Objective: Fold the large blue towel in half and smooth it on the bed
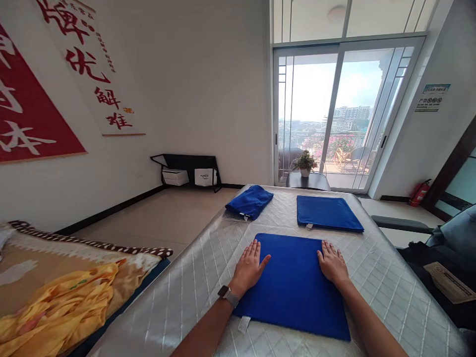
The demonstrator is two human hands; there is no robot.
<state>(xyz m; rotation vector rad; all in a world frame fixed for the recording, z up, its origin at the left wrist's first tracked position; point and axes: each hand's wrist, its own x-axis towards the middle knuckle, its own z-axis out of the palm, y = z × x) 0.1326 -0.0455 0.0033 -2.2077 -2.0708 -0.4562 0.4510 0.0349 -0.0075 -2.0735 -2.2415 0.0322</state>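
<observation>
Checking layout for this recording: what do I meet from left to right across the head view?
Yellow cloth, black frame, left hand, nearest blue cloth, right hand, fire extinguisher.

Near blue cloth (292,285): side edges partly hidden by the left hand (250,267) and right hand (332,263).
Arms (208,325): cut off by the bottom edge.
Tag (244,324): print too small to read.
Red banner (33,124): cut off by the left edge.
Buildings (351,113): hazy, details too small to tell.
</observation>
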